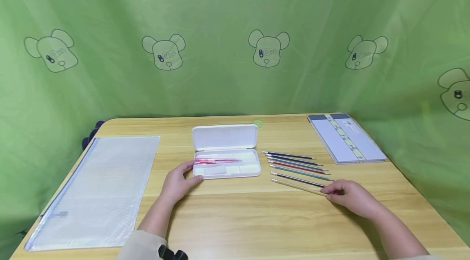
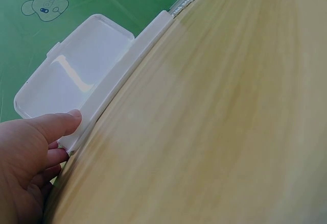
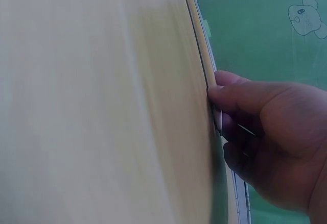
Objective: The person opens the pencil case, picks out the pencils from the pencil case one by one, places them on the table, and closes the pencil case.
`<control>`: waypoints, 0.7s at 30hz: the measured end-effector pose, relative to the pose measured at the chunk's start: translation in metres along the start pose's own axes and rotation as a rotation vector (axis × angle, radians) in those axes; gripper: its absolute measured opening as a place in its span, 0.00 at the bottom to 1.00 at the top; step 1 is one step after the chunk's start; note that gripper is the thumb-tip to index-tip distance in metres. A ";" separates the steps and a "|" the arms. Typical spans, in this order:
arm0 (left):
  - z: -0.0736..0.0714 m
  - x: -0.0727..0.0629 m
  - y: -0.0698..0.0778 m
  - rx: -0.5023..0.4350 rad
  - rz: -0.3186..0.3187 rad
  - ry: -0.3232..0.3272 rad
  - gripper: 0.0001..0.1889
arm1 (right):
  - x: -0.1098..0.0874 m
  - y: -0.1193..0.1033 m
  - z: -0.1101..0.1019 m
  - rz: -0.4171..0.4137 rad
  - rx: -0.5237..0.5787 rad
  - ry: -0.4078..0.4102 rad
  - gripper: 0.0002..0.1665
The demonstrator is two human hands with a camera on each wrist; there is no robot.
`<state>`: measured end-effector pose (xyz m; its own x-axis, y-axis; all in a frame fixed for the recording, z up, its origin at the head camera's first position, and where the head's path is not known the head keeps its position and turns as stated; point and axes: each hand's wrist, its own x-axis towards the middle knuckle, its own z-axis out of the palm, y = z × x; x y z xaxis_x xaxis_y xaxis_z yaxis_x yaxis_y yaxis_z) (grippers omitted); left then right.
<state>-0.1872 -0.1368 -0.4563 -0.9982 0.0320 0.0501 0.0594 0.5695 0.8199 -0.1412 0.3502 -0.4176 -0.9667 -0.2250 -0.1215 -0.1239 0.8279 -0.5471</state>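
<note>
My left hand (image 1: 180, 182) grips the near left corner of a white pencil case (image 1: 225, 137), thumb at its front wall. The case lies with its lid raised; in it are slim pink-and-white pens (image 1: 216, 161) and small white blocks (image 1: 235, 169). In the left wrist view the thumb (image 2: 64, 124) overlaps the front wall. Over on the right, my right hand (image 1: 350, 196) pinches the right end of a tan pencil (image 1: 297, 187), nearest in a row of several pencils. Just beyond it lies a black patterned pencil (image 1: 293, 178); a light blue pencil (image 1: 301, 172) comes after that.
A translucent mesh zip pouch (image 1: 95, 190) covers the table's left side. At the back right lie lavender notebooks (image 1: 345, 137) with a patterned band. A small green ring (image 1: 258, 123) is behind the case. Green curtain (image 1: 220, 7) hangs behind the wooden table (image 1: 257, 219).
</note>
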 end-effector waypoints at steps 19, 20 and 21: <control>0.000 0.000 0.000 -0.017 -0.002 0.000 0.33 | 0.035 -0.042 -0.001 -0.066 0.126 0.157 0.19; 0.000 0.000 0.000 -0.018 -0.002 0.000 0.33 | 0.041 -0.045 0.000 -0.063 0.144 0.154 0.19; 0.000 0.000 0.000 -0.019 -0.002 0.001 0.33 | 0.046 -0.049 0.001 -0.063 0.154 0.157 0.20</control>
<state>-0.1874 -0.1365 -0.4566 -0.9984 0.0302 0.0485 0.0572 0.5539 0.8306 -0.1799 0.2990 -0.3970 -0.9827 -0.1810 0.0403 -0.1609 0.7240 -0.6707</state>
